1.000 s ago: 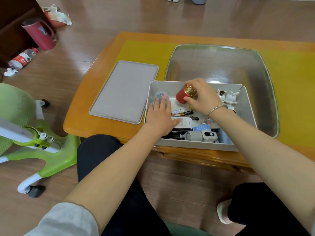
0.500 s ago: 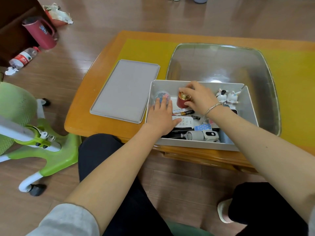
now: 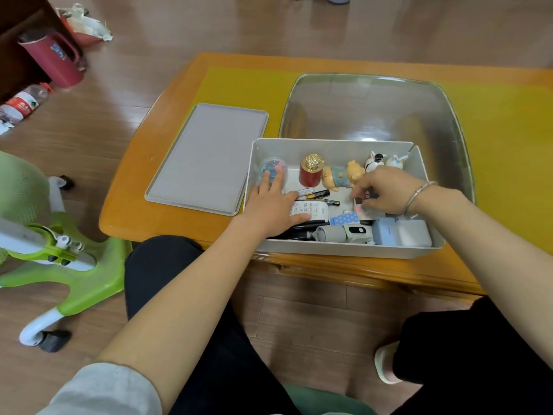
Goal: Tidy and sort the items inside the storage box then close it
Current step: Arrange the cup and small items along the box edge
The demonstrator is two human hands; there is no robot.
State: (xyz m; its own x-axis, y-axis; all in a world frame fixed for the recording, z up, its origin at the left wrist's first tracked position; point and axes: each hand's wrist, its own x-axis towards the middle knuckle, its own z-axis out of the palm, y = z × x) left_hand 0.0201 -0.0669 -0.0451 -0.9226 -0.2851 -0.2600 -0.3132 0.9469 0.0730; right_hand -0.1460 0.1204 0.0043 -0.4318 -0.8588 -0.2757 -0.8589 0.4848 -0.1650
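The white storage box (image 3: 344, 250) stands at the table's near edge, and its grey lid (image 3: 209, 157) lies flat to its left. My left hand (image 3: 270, 206) rests flat in the box's left side, with the thumb on a white remote (image 3: 312, 209) and the fingertips by a clear tub of clips (image 3: 270, 167). A red jar with a gold cap (image 3: 309, 174) stands upright at the back, next to a pig figurine (image 3: 341, 176) and two rabbit figurines (image 3: 375, 161). My right hand (image 3: 387, 190) curls down and pinches a small pink-and-white item (image 3: 362, 206).
Batteries and pens (image 3: 315, 194), a blue dotted card (image 3: 344, 218), a grey device (image 3: 344, 233) and a pale blue box (image 3: 401, 232) fill the box's front. A large clear tray (image 3: 374, 109) sits behind it on a yellow mat. A green chair (image 3: 65, 259) stands to the left.
My right hand set the red jar upright at the back of the box, let go and moved right onto the pink-and-white item. My left hand stayed in place.
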